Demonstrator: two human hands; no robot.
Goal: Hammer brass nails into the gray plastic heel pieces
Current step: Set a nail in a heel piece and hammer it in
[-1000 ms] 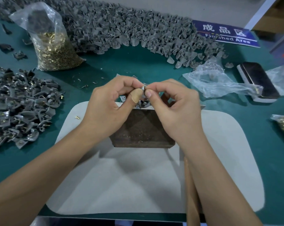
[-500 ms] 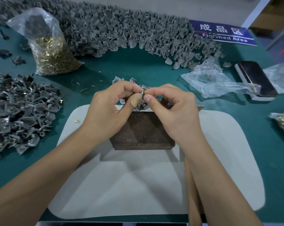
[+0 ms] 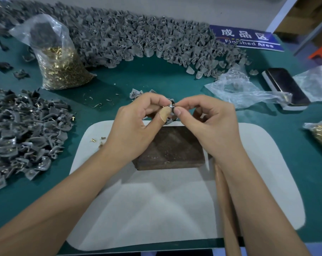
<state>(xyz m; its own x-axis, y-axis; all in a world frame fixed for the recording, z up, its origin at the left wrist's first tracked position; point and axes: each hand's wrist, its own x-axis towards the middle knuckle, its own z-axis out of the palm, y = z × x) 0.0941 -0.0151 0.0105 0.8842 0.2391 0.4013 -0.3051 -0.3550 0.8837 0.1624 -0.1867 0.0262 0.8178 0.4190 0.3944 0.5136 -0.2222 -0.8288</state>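
Both hands (image 3: 172, 115) pinch heel piece (image 3: 170, 106) — seemingly

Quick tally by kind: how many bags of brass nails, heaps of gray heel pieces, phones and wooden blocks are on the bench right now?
Bags of brass nails: 2
Heaps of gray heel pieces: 2
Phones: 1
Wooden blocks: 1
Total: 6
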